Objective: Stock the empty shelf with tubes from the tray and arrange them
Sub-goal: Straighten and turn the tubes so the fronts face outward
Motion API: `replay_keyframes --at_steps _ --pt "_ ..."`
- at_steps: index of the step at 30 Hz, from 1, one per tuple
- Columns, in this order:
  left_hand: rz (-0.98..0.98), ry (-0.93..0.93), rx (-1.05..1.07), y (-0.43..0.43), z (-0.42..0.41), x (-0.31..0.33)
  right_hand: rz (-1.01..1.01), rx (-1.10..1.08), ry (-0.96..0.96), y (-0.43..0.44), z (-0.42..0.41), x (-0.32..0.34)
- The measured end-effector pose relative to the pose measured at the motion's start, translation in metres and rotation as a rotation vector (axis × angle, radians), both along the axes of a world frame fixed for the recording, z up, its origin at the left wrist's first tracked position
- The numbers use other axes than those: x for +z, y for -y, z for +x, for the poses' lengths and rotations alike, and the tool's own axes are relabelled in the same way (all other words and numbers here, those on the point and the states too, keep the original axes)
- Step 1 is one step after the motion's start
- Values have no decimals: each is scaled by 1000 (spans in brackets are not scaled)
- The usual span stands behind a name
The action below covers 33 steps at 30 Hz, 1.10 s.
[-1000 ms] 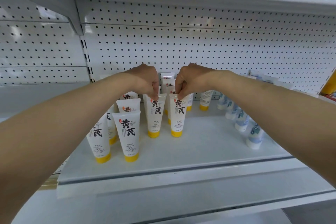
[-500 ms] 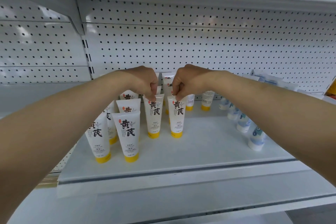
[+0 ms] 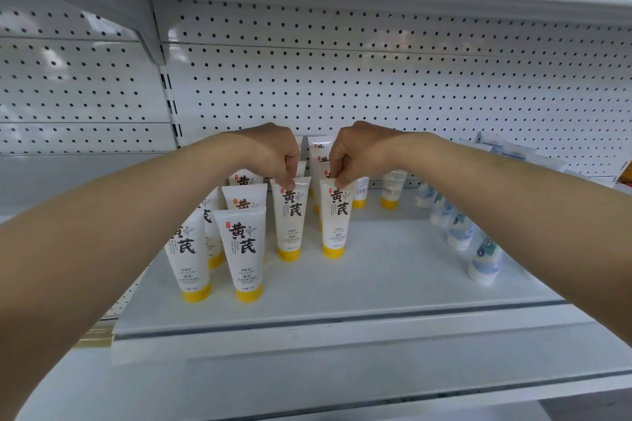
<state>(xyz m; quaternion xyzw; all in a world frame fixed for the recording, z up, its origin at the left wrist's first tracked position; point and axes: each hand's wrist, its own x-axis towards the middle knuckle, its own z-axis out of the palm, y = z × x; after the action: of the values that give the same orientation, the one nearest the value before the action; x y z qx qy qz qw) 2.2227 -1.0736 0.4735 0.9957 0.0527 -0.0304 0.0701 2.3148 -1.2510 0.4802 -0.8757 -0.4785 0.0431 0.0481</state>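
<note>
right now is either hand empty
No, the left hand pinches the top of one tube and the right hand another tube.

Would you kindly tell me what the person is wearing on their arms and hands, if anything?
Nothing shows: the left hand and right hand are ungloved, with no rings visible. The left forearm and right forearm are bare, with no sleeve, watch or bracelet in view.

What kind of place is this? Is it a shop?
Probably a shop. A white metal shelf with a pegboard back holds rows of matching yellow-capped tubes, with blue tubes to the right, like goods set out for sale.
</note>
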Motion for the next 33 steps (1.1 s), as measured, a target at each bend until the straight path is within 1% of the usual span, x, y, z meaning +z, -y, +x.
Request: replay_keyframes --at_steps 3,8,11,14,20,22,26,30,33 --pt "12 -3 -6 1 1 0 -8 2 0 0 0 0" --pt "38 -82 -23 -2 1 4 -14 15 1 2 1 0" --pt "20 -105 -23 -4 2 5 -11 33 -3 2 1 2" --pt "-13 -118 -7 -5 4 8 34 41 -21 7 6 8" --pt "-80 12 6 -1 16 26 93 23 35 25 30 29" --pt "-94 67 3 4 27 30 83 -4 40 32 44 37" --pt "-48 162 17 22 58 33 19 -75 86 46 79 42" --pt "-42 153 -29 39 94 30 -32 -140 107 58 115 38" --pt "-23 75 -55 47 119 25 -95 -131 90 64 135 33"
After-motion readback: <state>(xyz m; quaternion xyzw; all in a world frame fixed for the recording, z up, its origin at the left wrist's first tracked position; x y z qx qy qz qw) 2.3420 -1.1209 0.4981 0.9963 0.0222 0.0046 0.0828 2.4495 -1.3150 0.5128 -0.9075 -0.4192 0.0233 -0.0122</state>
